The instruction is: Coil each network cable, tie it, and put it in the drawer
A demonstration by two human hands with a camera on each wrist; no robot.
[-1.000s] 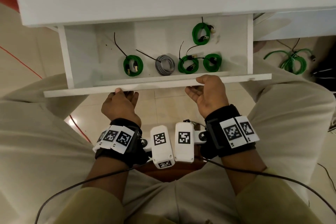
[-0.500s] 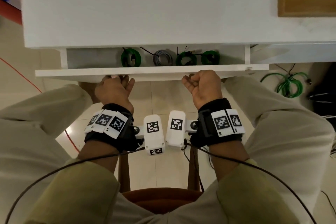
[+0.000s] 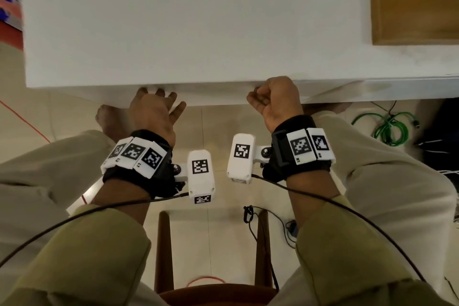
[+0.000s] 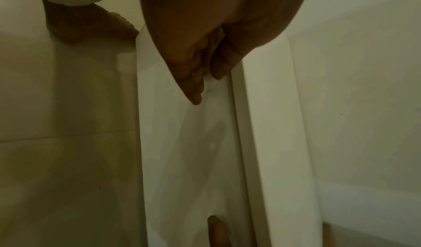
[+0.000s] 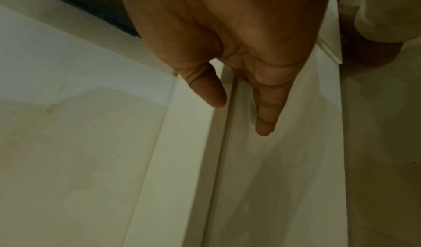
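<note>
Here both hands, left hand (image 3: 154,112) and right hand (image 3: 275,99), lie with straight fingers flat against the drawer (image 3: 218,97) front, holding nothing, apparently to seat it under the bench (image 3: 188,20), while a green cable (image 3: 387,126) lies loose on the floor beyond.

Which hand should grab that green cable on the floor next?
Right. The loose green cable lies on the floor beside the right hand; the left hand is across the drawer front.

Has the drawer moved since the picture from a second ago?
Yes. The drawer has slid in under the white desk top; only its front shows now, at the desk's edge, and the coiled cables inside are hidden.
</note>
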